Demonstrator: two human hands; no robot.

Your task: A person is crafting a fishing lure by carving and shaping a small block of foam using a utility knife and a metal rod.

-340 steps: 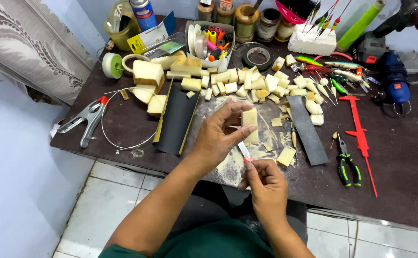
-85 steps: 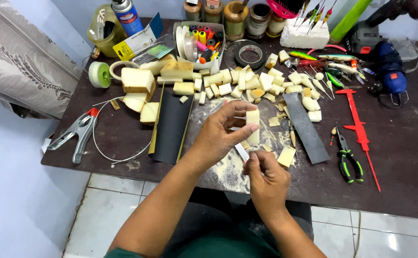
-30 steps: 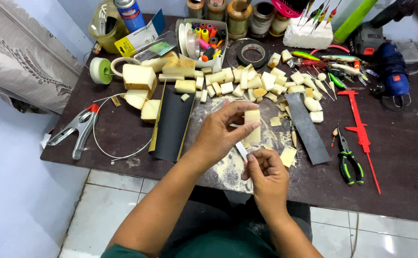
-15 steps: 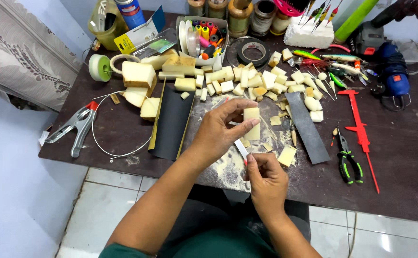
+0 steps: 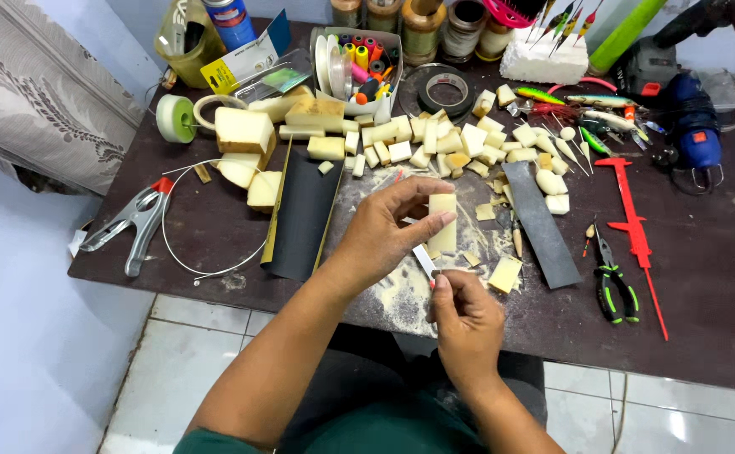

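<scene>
Shavings (image 5: 401, 282) are piled under the work, so carving is judged well under way. Right hand (image 5: 466, 324) is closed around a small blade (image 5: 425, 261), set against the foam block (image 5: 442, 224). That block is pinched upright by the left hand (image 5: 384, 231), corners still square. Beyond, many cut blocks (image 5: 435, 143) are left unshaped; few rounded pieces (image 5: 551, 182) are finished.
</scene>
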